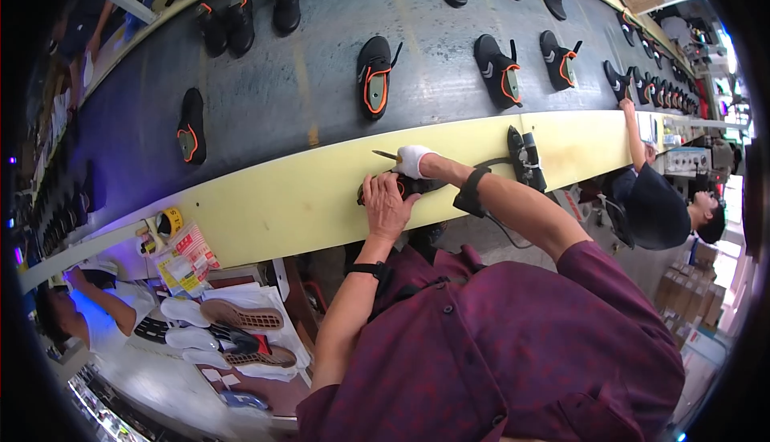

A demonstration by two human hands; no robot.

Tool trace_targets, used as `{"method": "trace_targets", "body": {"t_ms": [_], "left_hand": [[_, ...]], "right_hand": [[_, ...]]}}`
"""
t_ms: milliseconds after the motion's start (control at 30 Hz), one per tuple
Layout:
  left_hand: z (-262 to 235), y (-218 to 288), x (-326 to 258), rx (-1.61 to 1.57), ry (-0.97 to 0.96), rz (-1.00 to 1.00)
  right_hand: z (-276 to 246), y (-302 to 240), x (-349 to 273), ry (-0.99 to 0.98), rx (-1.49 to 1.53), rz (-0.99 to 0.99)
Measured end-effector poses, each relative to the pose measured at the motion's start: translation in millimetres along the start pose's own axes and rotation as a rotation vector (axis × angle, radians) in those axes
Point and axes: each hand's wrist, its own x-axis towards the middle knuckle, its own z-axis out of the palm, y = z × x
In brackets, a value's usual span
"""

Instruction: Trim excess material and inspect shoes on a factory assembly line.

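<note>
My left hand [387, 204] is bare and closed over a black shoe [429, 186] with orange trim, at the edge of the pale yellow ledge [277, 193]. Just beyond it, my right hand [413, 161] wears a white glove and grips a thin pointed tool [385, 155]. The tool's slim end sticks out to the left above the ledge; its kind is too small to tell. Both hands hide much of the shoe. To the right of my right hand, a black shoe-shaped device [526, 160] with a metal fitting rests on the ledge, beside a dark hose.
Beyond the ledge runs a dark conveyor belt [265, 81] carrying several black shoes with orange linings. Soles [241, 315] and white sheets lie on a side table at lower left, near plastic bags [186, 261] and a yellow tape roll [170, 221]. A co-worker [654, 201] reaches to the belt at right; another sits at left.
</note>
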Motion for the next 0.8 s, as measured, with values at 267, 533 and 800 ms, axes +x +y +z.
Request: {"method": "trace_targets", "body": {"t_ms": [267, 533, 800], "left_hand": [[0, -12, -3, 0.15, -0.2, -0.073], [-37, -50, 29, 0.225, -0.553, 0.023], [-10, -39, 40, 0.085, -0.695, 0.055]], "right_hand": [[9, -18, -13, 0.172, 0.058, 0.106], [32, 110, -84, 0.59, 0.483, 0.612], [28, 129, -102, 0.764, 0.318, 0.397]]}}
